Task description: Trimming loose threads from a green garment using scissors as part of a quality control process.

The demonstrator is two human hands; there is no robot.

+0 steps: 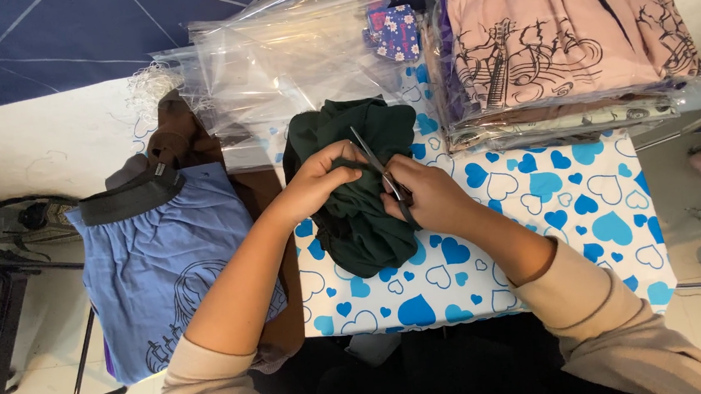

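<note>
A dark green garment [360,213] lies bunched on a table covered in a white cloth with blue hearts [571,203]. My left hand [319,178] pinches a fold of the green fabric near its top. My right hand [428,199] holds small dark scissors [377,165], their blades pointing up and left against the fabric beside my left fingers.
Clear plastic bags [288,59] are piled behind the garment. A stack of bagged pink printed shirts [556,35] sits at the back right. A blue printed garment [162,264] over brown cloth [180,136] lies to the left, on a black folding chair [1,354].
</note>
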